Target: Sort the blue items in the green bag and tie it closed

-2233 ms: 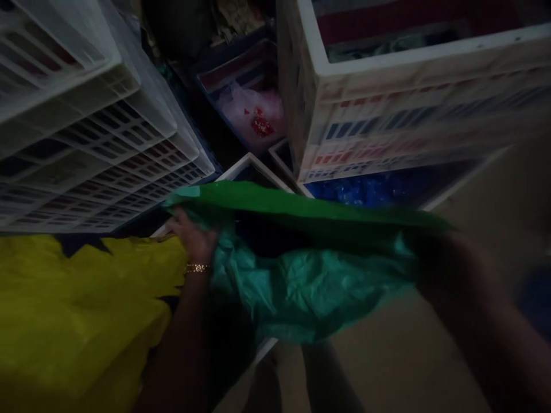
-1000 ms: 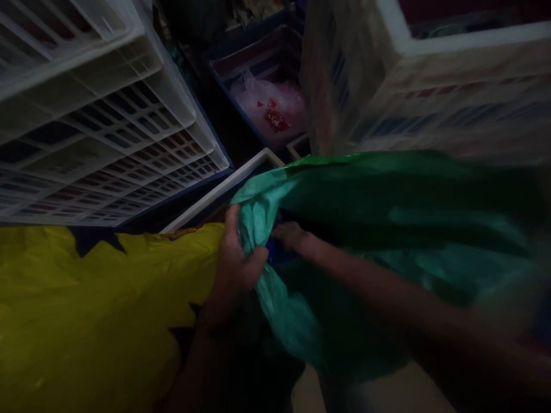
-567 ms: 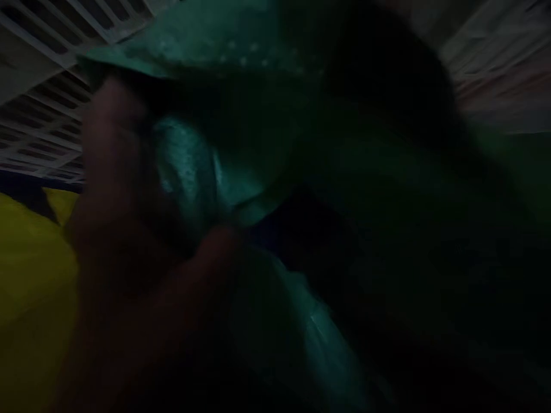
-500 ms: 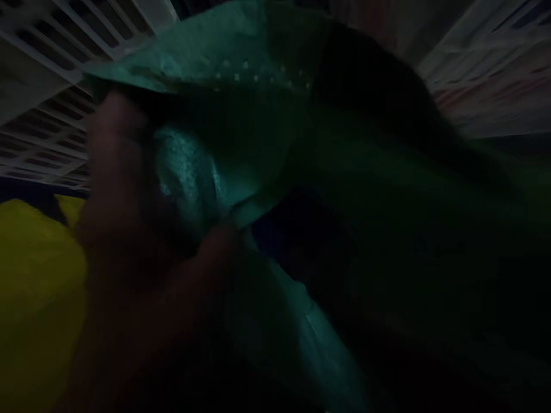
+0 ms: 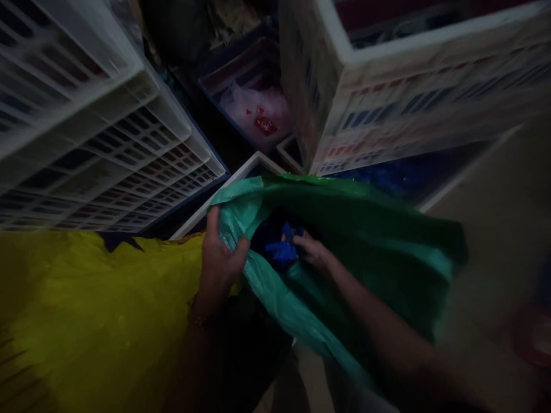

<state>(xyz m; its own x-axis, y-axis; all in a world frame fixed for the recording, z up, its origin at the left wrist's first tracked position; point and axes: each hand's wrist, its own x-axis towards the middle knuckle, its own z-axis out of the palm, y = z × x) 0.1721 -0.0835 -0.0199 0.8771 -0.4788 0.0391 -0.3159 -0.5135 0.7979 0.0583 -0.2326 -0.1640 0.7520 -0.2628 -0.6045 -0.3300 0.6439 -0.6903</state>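
Observation:
A large green plastic bag point(image 5: 379, 241) hangs open in front of me in dim light. My left hand point(image 5: 220, 259) grips the bag's left rim, thumb over the edge, with a bracelet on the wrist. My right hand point(image 5: 313, 252) reaches into the bag's mouth and touches crumpled blue items point(image 5: 280, 250) lying inside. Whether the right fingers are closed on them is unclear.
A yellow bag point(image 5: 86, 310) fills the lower left. Stacked white slotted crates point(image 5: 94, 126) stand at the left, another white crate point(image 5: 413, 97) at the upper right. Between them a blue bin holds a pinkish bag point(image 5: 257, 109). Bare floor point(image 5: 495, 229) lies to the right.
The view was dark and pressed close to the bag half a second ago; it has pulled back. My left hand keeps its hold on the rim, and my right hand remains inside the bag.

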